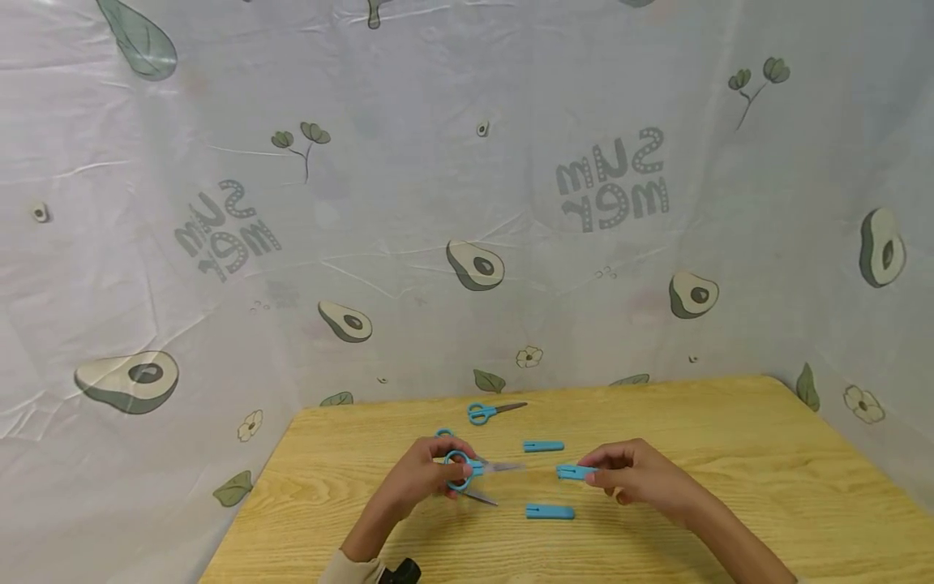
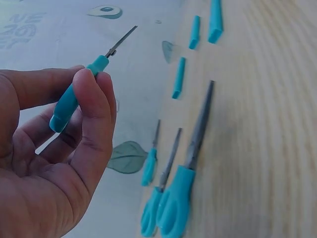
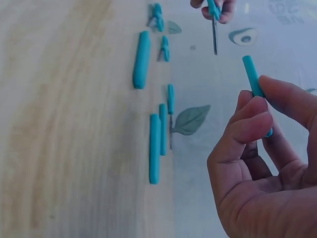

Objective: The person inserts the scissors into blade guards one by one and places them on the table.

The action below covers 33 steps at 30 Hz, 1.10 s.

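My left hand (image 1: 430, 474) pinches a pair of scissors (image 1: 461, 470) by its light-blue handles, the bare metal blades pointing right. Between thumb and fingers, my right hand (image 1: 631, 474) holds a light-blue blade cover (image 1: 574, 472), with its slotted end facing the scissor tips across a small gap. Both are lifted above the table in the wrist views. Under and behind the left hand lie more blue-handled scissors, partly hidden in the head view; one blade (image 1: 481, 497) sticks out below it. In the left wrist view, scissors (image 2: 177, 198) and blade covers (image 2: 179, 78) lie beside the hand.
Another pair of scissors (image 1: 481, 414) lies towards the back of the wooden table (image 1: 730, 438). One blade cover (image 1: 543, 446) lies behind the gap between the hands, another cover (image 1: 550, 512) in front. A patterned curtain (image 1: 409, 203) hangs behind the table.
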Each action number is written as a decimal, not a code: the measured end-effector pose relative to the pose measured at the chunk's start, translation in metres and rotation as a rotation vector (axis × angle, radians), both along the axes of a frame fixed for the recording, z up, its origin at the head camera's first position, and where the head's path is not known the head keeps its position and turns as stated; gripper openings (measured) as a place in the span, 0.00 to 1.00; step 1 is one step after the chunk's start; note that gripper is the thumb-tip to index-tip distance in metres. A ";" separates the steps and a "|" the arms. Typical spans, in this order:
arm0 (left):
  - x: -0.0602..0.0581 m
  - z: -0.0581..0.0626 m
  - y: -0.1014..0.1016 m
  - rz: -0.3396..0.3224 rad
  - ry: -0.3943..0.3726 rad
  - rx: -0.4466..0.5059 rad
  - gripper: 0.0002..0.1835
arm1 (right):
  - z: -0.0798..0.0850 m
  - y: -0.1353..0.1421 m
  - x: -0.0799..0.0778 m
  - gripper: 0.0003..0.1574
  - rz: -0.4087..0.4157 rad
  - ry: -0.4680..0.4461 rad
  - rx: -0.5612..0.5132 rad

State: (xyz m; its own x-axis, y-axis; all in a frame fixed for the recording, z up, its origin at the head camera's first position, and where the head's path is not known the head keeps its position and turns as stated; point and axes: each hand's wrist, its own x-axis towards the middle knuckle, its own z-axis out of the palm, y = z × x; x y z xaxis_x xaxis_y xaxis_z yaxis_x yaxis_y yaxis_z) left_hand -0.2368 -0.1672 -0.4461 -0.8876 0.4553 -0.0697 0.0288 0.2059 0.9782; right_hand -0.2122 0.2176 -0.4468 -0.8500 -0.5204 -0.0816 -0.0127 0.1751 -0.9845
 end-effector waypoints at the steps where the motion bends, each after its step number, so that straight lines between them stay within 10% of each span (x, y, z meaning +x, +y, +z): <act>1: -0.001 0.001 0.000 -0.001 0.002 0.005 0.16 | 0.001 0.001 -0.001 0.20 -0.002 -0.011 -0.007; 33: -0.025 0.051 0.003 -0.062 0.031 0.091 0.19 | 0.034 -0.006 -0.016 0.17 -0.035 -0.013 -0.063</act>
State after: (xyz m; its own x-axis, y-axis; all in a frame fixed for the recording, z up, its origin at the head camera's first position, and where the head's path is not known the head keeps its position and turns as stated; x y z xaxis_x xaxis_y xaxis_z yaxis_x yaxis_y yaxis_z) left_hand -0.2619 -0.1647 -0.3954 -0.8586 0.5127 0.0011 0.0689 0.1132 0.9912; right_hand -0.2287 0.2113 -0.4126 -0.8666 -0.4953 -0.0609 0.0050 0.1134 -0.9935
